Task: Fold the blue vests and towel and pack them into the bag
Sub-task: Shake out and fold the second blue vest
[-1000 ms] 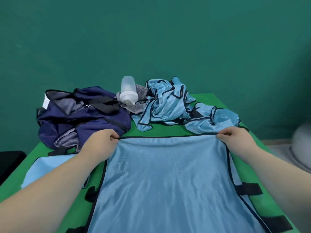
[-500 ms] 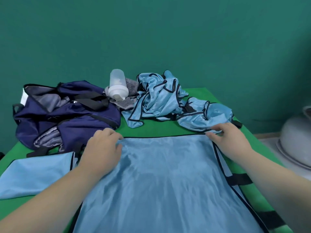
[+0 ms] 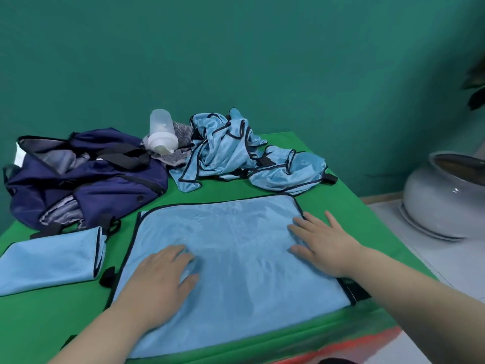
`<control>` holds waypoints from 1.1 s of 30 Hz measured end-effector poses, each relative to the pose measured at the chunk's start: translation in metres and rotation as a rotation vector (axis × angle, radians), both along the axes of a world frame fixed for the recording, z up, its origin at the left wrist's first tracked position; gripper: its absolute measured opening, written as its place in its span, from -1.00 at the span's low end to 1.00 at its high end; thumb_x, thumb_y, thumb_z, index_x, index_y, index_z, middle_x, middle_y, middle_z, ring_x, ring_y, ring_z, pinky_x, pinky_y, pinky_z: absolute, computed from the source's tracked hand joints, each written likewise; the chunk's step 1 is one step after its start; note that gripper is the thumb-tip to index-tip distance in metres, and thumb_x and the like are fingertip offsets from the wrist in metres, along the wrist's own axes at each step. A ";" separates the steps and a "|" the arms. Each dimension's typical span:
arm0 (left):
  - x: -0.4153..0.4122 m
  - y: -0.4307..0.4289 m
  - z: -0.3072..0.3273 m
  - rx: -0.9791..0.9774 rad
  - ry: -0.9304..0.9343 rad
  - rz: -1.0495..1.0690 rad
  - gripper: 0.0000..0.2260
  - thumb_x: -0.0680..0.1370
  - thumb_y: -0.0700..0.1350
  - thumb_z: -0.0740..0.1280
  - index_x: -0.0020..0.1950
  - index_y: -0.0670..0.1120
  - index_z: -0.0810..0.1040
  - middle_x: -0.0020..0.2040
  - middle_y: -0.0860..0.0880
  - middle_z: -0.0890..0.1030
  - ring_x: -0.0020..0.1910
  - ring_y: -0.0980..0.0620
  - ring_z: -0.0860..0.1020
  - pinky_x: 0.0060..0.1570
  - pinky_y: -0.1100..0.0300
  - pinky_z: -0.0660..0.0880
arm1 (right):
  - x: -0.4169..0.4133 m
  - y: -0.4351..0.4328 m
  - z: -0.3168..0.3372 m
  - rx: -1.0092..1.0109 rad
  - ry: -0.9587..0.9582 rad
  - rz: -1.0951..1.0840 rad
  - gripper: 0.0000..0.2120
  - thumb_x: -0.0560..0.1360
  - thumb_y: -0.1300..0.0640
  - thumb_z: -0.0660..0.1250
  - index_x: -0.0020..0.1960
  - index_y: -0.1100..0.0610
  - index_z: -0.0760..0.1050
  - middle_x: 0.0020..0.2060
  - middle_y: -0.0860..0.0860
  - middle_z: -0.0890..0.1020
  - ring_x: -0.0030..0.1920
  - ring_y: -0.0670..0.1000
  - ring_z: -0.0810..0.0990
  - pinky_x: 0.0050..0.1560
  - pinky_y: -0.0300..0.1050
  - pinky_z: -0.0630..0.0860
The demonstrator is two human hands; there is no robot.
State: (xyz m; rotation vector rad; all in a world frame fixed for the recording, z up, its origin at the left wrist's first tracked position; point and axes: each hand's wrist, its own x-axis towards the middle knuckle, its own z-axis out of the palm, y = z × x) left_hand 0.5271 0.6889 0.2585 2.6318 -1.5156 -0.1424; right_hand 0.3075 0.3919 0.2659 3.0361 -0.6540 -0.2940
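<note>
Left hand (image 3: 160, 279) and right hand (image 3: 322, 245) have released the vest (image 3: 236, 227) hem and now press flat, smoothing it for folding.

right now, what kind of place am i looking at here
Probably an indoor room with a makeshift work table; more than that is hard to say. A table draped in bright green cloth stands against a plain teal wall, with a large grey glazed ceramic pot beside it on the right.

Blues on green
The flat vest (image 3: 236, 258) is light blue with dark edging, the bag (image 3: 105, 177) navy, the table (image 3: 341, 200) bright green, the towel (image 3: 185, 131) grey-striped, the wall (image 3: 236, 61) teal.
</note>
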 end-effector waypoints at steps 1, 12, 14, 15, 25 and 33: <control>0.001 0.004 -0.002 -0.003 0.006 0.007 -0.18 0.37 0.37 -0.29 0.48 0.12 0.35 0.52 0.13 0.25 0.49 0.09 0.26 0.44 0.16 0.13 | -0.003 -0.003 0.000 0.020 0.020 -0.004 -0.32 0.60 -0.36 -0.18 0.62 -0.08 -0.04 0.62 -0.10 -0.02 0.61 -0.01 -0.16 0.54 0.31 -0.24; -0.028 0.080 0.003 -0.227 0.046 0.048 -0.34 0.47 0.38 -0.12 0.31 0.12 0.54 0.40 0.19 0.40 0.44 0.15 0.29 0.35 0.30 0.09 | 0.009 0.068 0.026 0.030 -0.080 0.126 -0.24 0.49 -0.36 -0.31 0.58 -0.10 0.12 0.60 -0.06 0.11 0.61 0.04 -0.06 0.57 0.23 -0.16; -0.031 0.103 -0.007 -0.265 0.037 0.074 -0.37 0.51 0.40 -0.06 0.27 0.10 0.58 0.38 0.16 0.46 0.44 0.13 0.32 0.38 0.21 0.16 | 0.020 0.104 0.024 0.135 -0.099 0.212 -0.25 0.49 -0.36 -0.25 0.58 -0.09 0.15 0.57 -0.08 0.18 0.60 0.02 -0.02 0.58 0.13 -0.14; -0.031 0.114 -0.014 -0.291 0.033 0.090 -0.40 0.54 0.39 -0.04 0.26 0.09 0.59 0.37 0.15 0.48 0.44 0.13 0.32 0.40 0.15 0.19 | 0.027 0.122 0.022 0.172 -0.107 0.254 -0.23 0.47 -0.37 -0.24 0.58 -0.09 0.16 0.56 -0.08 0.20 0.60 0.02 0.00 0.57 0.10 -0.11; -0.029 0.162 -0.044 -0.271 -0.024 0.104 -0.50 0.52 0.28 0.07 0.39 0.16 0.46 0.48 0.23 0.32 0.53 0.15 0.16 0.52 0.05 -0.04 | 0.067 0.220 -0.020 0.194 -0.146 0.415 -0.32 0.54 -0.32 -0.07 0.58 -0.05 0.14 0.58 0.00 0.14 0.60 0.06 -0.01 0.55 0.13 -0.14; -0.029 0.157 -0.043 -0.267 -0.091 0.020 -0.53 0.52 0.29 0.12 0.34 0.17 0.50 0.44 0.18 0.39 0.51 0.14 0.17 0.49 0.04 -0.06 | 0.028 0.195 -0.004 0.224 -0.227 0.335 -0.37 0.58 -0.34 -0.01 0.57 -0.11 0.18 0.55 -0.11 0.22 0.59 -0.04 -0.01 0.57 -0.04 -0.14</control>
